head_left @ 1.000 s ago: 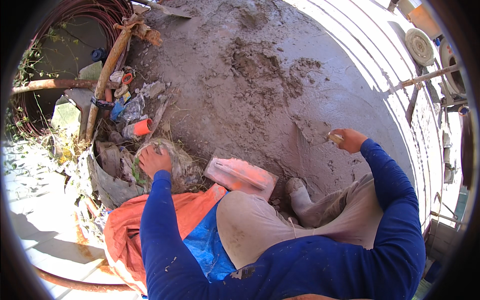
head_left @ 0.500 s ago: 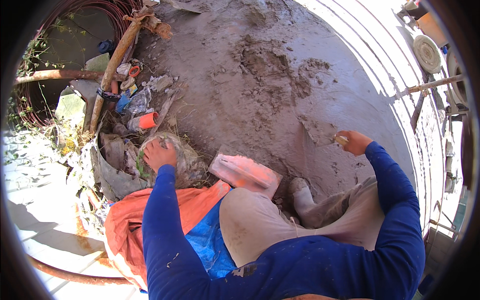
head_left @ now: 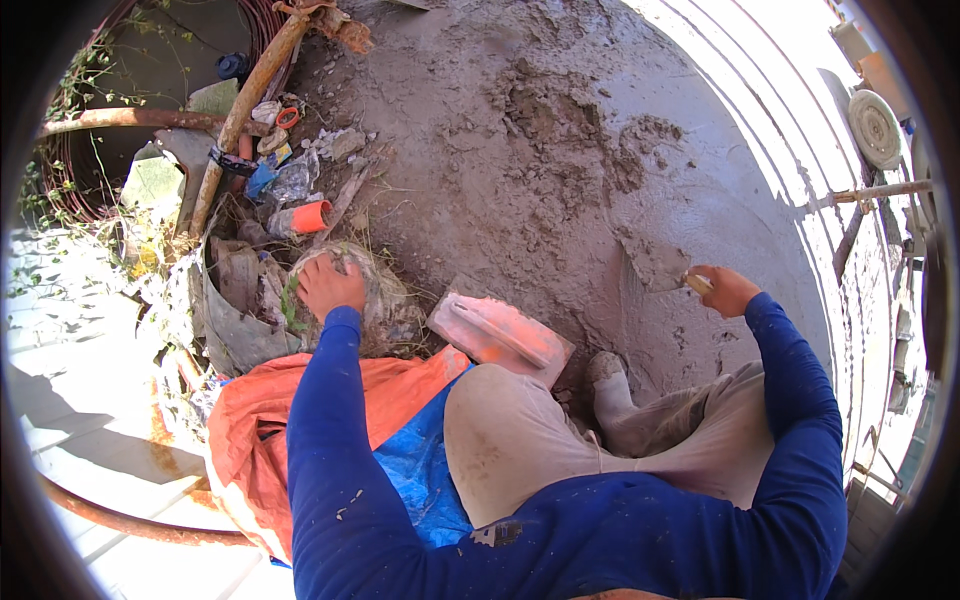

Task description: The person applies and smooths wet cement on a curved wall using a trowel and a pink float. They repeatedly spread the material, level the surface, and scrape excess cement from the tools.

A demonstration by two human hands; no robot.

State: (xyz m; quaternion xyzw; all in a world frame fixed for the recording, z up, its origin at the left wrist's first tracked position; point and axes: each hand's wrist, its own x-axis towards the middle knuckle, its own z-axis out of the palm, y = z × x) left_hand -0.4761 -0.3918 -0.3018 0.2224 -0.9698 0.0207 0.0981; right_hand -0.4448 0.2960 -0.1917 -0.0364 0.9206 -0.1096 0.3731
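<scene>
My right hand [head_left: 727,290] is closed round the pale handle of a trowel [head_left: 697,284]. The mud-coated blade lies against the wet grey mortar [head_left: 560,200] and blends into it. At the left, my left hand [head_left: 330,286] rests with fingers spread on a dirty rounded bundle [head_left: 385,310], apparently wrapped in plastic with dry grass around it. Between my hands, close to my bent knee, an orange-pink hand float [head_left: 502,335] lies tilted on the mortar with its long grip upward. A muddy boot or foot [head_left: 607,372] stands just right of the float.
Orange and blue tarpaulin [head_left: 270,405] spreads under my left arm. Rubbish, an orange-ended cup [head_left: 312,216] and a rusty pole [head_left: 262,85] line the left side. Coiled hose [head_left: 268,35] lies beyond. Along the right runs a bright striped edge with a round wheel-like disc [head_left: 875,129].
The whole view has shifted slightly, so most things sit a little farther right. Both hands keep their places: the left on the bundle, the right on the trowel.
</scene>
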